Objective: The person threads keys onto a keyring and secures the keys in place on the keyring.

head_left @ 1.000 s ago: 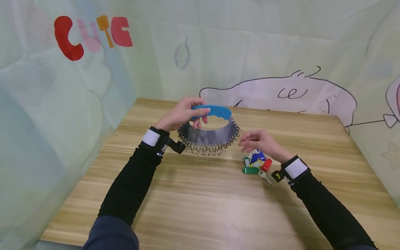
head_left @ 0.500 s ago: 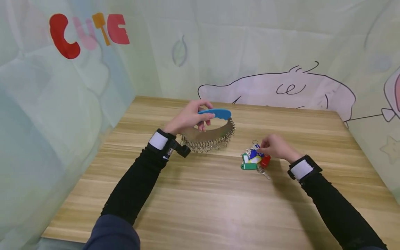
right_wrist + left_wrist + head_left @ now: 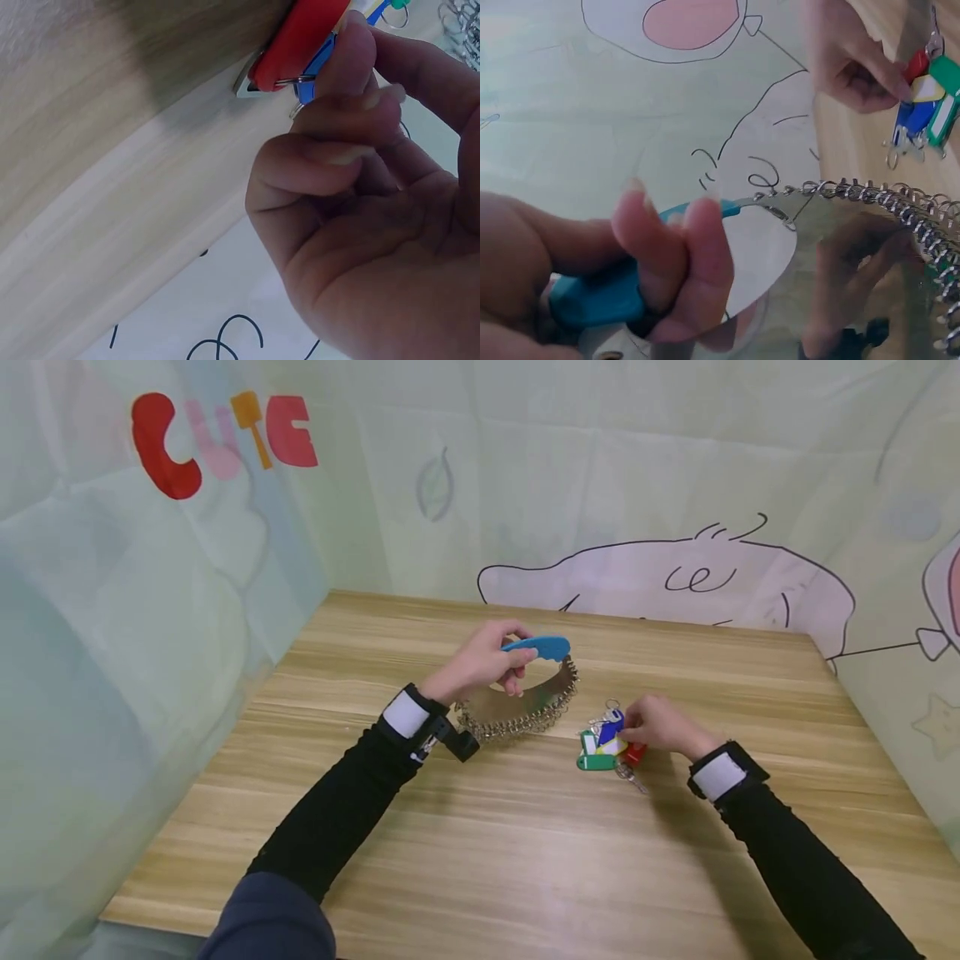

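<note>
My left hand (image 3: 483,657) grips the blue handle (image 3: 552,648) of a curved metal key holder, whose shiny plate (image 3: 517,703) has a row of small hooks (image 3: 915,206) along its outer edge. Held above the table, it hangs to the left of a small pile of keys with coloured tags. My right hand (image 3: 663,727) is at the pile, thumb and forefinger pinching the blue key tag (image 3: 611,727); its other fingers are curled in the right wrist view. Around it lie a yellow tag (image 3: 928,88), a red tag (image 3: 311,37), and green tags (image 3: 597,762).
A key (image 3: 632,778) points toward the front of the pile. The wooden table (image 3: 480,860) meets a printed cloth backdrop (image 3: 600,485) at the back, and cloth also hangs at the left side.
My right hand has come down to the tags and its fingertips have closed at the blue one. My left hand has brought the key holder a little right and lower, closer to the pile.
</note>
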Demonstrator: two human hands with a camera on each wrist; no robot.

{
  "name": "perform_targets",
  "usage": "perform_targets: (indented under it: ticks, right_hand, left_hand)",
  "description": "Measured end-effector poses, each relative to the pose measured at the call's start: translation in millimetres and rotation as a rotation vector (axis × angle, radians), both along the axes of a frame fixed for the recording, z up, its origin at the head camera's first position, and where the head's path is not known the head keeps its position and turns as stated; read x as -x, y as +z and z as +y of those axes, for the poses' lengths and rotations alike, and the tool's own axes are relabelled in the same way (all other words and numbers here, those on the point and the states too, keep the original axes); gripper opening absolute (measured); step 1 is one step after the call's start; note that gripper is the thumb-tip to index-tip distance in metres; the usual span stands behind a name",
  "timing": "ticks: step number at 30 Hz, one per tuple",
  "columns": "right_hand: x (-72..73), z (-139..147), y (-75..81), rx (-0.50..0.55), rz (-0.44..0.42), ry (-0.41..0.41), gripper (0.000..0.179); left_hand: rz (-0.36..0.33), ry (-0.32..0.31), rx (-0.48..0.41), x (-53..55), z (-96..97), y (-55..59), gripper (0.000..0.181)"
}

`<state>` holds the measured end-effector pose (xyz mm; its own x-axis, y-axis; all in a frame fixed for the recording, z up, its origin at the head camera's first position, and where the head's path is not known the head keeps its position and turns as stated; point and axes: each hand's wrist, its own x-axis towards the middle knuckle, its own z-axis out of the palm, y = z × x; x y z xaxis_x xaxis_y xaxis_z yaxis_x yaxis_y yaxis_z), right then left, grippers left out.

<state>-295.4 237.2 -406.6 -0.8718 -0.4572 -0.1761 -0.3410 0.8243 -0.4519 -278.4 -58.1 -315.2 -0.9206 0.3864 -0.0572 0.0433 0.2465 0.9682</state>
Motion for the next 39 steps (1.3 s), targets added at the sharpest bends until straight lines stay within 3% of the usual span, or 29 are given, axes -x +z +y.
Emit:
perform_targets:
  ticks: [11, 16, 21, 26, 29, 32, 36, 39]
  right_hand:
    - [-1.0, 3, -0.7, 0.049, 0.057, 0.036, 0.008]
    - [-1.9, 2, 0.3, 0.047, 0.081, 0.025, 0.008]
    - [-5.5, 0, 2.0, 0.046, 0.123, 0.006, 0.008]
    - [-9.2, -1, 4.5, 0.053, 0.117, -0.024, 0.009]
    - [-9.6, -1, 4.7, 0.068, 0.114, -0.038, 0.01]
    - [-9.5, 0, 3.7, 0.094, 0.142, -0.053, 0.01]
    - [-9.3, 2, 2.3, 0.18, 0.129, -0.082, 0.01]
    - [-8.0, 3, 2.1, 0.298, 0.016, -0.113, 0.014]
  left_hand:
    - [-0.09, 0.077, -0.226, -5.4, 4.7, -15.7, 0.015]
    - [-0.154, 0.148, -0.337, 2.5, -6.2, -36.2, 0.008]
    - [-0.247, 0.264, -0.423, 11.6, -18.1, -54.5, 0.01]
    - [-0.302, 0.355, -0.461, 22.7, -32.2, -72.6, 0.008]
    - [-0.305, 0.399, -0.428, 26.7, -42.1, -84.5, 0.011]
    - [-0.259, 0.434, -0.334, 27.2, -50.4, -93.8, 0.018]
    - [-0.195, 0.459, -0.15, 27.3, -58.4, -99.7, 0.022]
    - [-0.151, 0.462, 0.041, 28.6, -64.8, -100.5, 0.027]
